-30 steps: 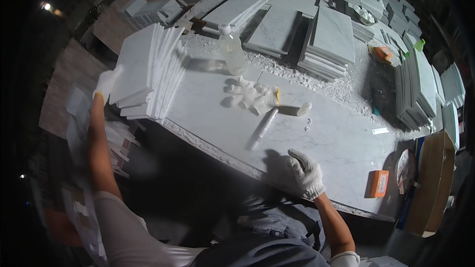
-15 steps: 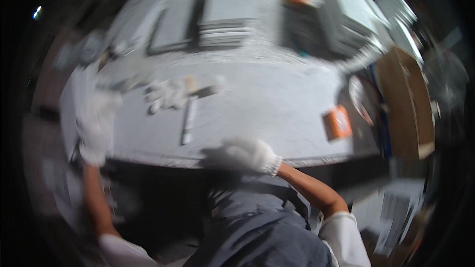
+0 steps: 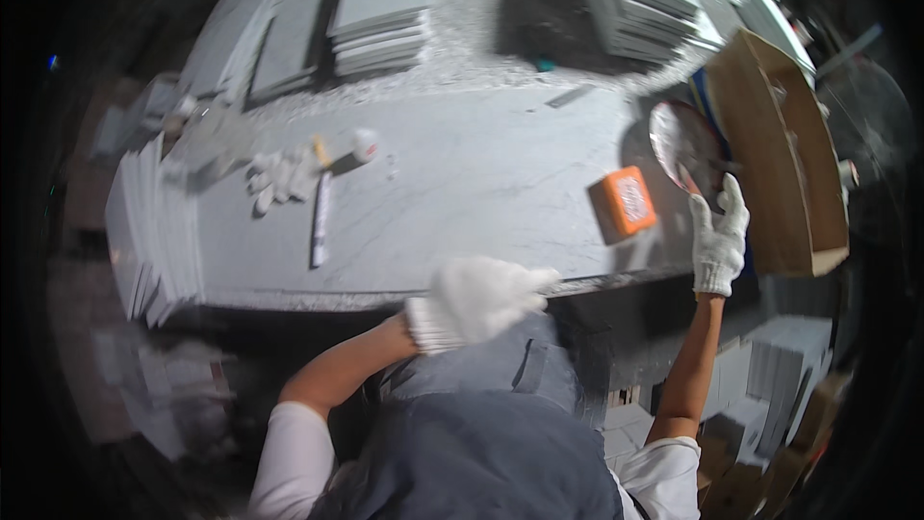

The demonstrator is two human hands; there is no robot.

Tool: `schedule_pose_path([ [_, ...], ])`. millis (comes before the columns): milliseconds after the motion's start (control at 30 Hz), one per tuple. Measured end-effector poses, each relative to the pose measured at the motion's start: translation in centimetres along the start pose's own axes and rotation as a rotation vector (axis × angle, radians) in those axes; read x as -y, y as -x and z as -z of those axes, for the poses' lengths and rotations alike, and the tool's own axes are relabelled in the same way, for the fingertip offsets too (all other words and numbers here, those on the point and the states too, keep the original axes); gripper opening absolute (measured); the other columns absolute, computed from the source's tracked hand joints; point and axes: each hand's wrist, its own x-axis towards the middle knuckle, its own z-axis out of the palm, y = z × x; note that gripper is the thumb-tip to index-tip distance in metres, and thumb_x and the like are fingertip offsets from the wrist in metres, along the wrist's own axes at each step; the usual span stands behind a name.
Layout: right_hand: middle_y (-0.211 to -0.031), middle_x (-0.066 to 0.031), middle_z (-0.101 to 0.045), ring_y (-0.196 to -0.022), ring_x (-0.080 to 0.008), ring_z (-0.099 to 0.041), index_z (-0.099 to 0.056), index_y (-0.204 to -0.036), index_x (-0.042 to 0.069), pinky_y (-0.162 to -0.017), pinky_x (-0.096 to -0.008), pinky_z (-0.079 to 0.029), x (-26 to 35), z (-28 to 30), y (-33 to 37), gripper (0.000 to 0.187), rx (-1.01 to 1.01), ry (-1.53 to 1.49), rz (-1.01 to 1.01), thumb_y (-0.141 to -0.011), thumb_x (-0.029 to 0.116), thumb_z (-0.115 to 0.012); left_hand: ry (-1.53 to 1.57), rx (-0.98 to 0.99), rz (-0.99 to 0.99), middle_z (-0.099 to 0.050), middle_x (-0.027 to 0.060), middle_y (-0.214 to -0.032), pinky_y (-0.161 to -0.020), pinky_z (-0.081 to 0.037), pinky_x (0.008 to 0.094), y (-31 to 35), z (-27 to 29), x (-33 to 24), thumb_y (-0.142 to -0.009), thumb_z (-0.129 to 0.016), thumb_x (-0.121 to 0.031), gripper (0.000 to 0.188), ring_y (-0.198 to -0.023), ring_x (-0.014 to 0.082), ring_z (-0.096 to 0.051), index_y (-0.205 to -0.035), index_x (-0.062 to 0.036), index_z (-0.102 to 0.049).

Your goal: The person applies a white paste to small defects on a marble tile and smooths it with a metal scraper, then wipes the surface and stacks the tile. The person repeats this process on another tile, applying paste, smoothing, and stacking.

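Note:
My right hand (image 3: 720, 243), in a white knit glove, reaches up at the table's right side with thumb and fingers apart. Its fingertips are close to a round, clear, red-rimmed thing (image 3: 664, 140) beside an open cardboard box (image 3: 782, 144); whether they touch it I cannot tell. My left hand (image 3: 476, 300), gloved too, hovers over the table's front edge before my body, fingers toward the right. Motion smears it, and nothing held shows. An orange box-shaped thing (image 3: 628, 200) with a white label stands left of my right hand.
Thin white slabs (image 3: 154, 231) stand on edge at the table's left end. A pale marker-like stick (image 3: 321, 221), crumpled white gloves (image 3: 281, 178) and a small white cup-like thing (image 3: 365, 144) lie nearby. Stacked marble tiles (image 3: 385, 0) and another tile stack (image 3: 635, 0) stand at the back.
My left hand has left the slabs at the left end and come to the middle front. My right hand has gone from the middle front to the right, fingers spread. The view has shifted.

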Motion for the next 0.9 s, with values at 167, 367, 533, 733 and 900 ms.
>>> schedule_pose_path([
  [167, -0.108, -0.0127, -0.073, -0.104, -0.0278, -0.069, -0.072, -0.123, 0.009, -0.091, -0.038, -0.054, -2.0, -2.8, -2.6, 0.027, 0.112, -0.056, -0.011, -0.1, 0.024, -0.068, -0.109, 0.13, 0.071, -0.072, 0.0073, -0.089, -0.063, -0.055, 0.0393, 0.5, -1.8, -1.2, -0.098, -0.061, -0.037, 0.03, -0.077, 0.0299, -0.072, -0.122, -0.0199, -0.068],
  [367, -0.111, -0.0019, -0.071, -0.083, -0.0067, -0.063, -0.069, -0.13, 0.005, -0.07, -0.0189, -0.052, 2.5, 0.7, -1.2, 0.031, -0.106, -0.608, -0.29, -0.103, 0.02, -0.066, 0.149, 0.064, 0.208, -0.074, 0.0135, -0.103, -0.077, -0.057, 0.0398, 0.4, -2.1, -0.2, -0.099, -0.064, -0.036, 0.038, -0.089, 0.0328, -0.072, -0.129, -0.0133, -0.065],
  [533, -0.118, -0.0112, -0.073, -0.093, -0.0146, -0.07, -0.068, -0.129, 0.002, -0.08, -0.0266, -0.057, 12.5, -2.0, 8.2, 0.031, 0.117, -0.864, -0.275, -0.101, 0.015, -0.068, 0.703, -0.221, 0.325, -0.071, 0.0179, -0.12, -0.099, -0.052, 0.0351, -3.2, -3.3, -1.1, -0.105, -0.058, -0.045, 0.057, -0.116, 0.0228, -0.067, -0.138, 0.0023, -0.057],
  [733, -0.113, -0.0117, -0.075, -0.095, -0.0185, -0.073, -0.07, -0.129, 0.003, -0.087, -0.0286, -0.058, 14.6, -3.8, 12.0, 0.034, 0.556, -0.817, -0.04, -0.096, 0.003, -0.067, 1.293, -0.447, 0.642, -0.068, 0.0076, -0.119, -0.099, -0.048, 0.0302, -2.9, -4.6, 0.3, -0.102, -0.061, -0.05, 0.059, -0.112, 0.0159, -0.06, -0.131, 0.0024, -0.061],
  [900, -0.119, -0.011, -0.072, -0.108, -0.0245, -0.069, -0.069, -0.127, 0.001, -0.1, -0.0374, -0.052, 10.1, -1.6, 4.7, 0.035, 0.505, -0.989, -0.084, -0.102, 0.025, -0.061, 1.651, -0.553, 0.715, -0.07, 0.0166, -0.113, -0.095, -0.057, 0.0484, -2.1, -3.8, 2.0, -0.103, -0.062, -0.023, 0.02, -0.105, 0.0312, -0.068, -0.113, -0.0067, -0.065],
])
